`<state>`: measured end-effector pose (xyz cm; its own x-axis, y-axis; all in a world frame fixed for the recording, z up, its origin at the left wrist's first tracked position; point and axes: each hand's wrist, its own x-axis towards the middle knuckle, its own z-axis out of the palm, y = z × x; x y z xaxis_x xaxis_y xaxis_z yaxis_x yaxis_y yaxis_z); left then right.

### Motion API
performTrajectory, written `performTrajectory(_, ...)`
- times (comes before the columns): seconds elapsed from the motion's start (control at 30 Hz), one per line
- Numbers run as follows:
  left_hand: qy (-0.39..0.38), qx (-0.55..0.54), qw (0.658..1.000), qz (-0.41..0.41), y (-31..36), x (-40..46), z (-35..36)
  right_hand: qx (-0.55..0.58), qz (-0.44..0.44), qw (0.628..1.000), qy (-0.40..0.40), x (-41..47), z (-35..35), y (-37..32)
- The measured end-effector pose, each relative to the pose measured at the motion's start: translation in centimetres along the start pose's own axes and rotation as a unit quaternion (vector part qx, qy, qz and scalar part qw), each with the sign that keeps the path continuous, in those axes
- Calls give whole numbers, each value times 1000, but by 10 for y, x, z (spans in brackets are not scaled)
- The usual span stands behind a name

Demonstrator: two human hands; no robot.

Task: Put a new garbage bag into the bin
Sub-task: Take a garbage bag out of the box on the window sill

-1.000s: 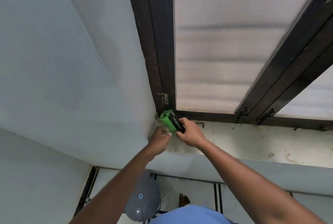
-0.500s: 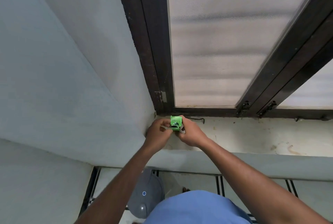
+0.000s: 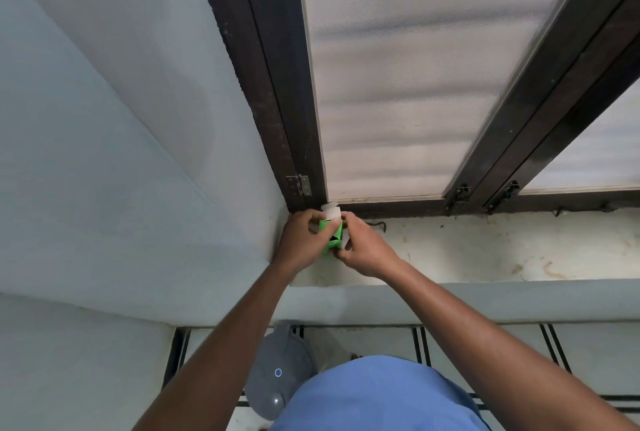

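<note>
Person, head-camera view. Garment: plain light-blue shirt point(image 3: 374, 396), no print or markings visible. Forearms bare from the lower frame edge to the wrists. Left hand point(image 3: 299, 240) and right hand point(image 3: 365, 248): bare, no gloves, rings, watch or bands visible.

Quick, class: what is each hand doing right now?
Left hand: grips the green box.
Right hand: holds the same box; a white roll pokes from its top.
</note>
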<state>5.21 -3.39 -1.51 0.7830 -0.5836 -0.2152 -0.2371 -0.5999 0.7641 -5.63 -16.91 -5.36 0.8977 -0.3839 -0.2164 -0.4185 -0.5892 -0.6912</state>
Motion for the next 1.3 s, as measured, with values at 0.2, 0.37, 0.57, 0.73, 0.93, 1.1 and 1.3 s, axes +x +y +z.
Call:
performTrajectory(0.2, 1, -13, 1000, -19, 3, 7, -1, 107, 5, 994, 15, -12, -3, 4)
performTrajectory(0.37, -42, -51, 997, -35, -11, 7, 1, 150, 28, 986, 70, -21, -3, 5)
performTrajectory(0.57, -30, -93, 995, -34, -11, -5, 5, 181, 7, 980, 78, -25, 0, 9)
performTrajectory(0.73, -24, -100, 994, -40, -15, -17, 12, 149, 7, 983, 105, -27, 3, 8)
performTrajectory(0.93, -11, -133, 990, -47, -17, -26, 19, 165, -2, 977, 137, -25, 7, 14)
performTrajectory(1.1, -18, -123, 991, -51, -20, -33, 22, 165, 8, 977, 133, -32, 11, 12)
performTrajectory(1.3, -23, -124, 990, -56, -21, -39, 22, 176, -14, 983, 56, -45, 14, 11)
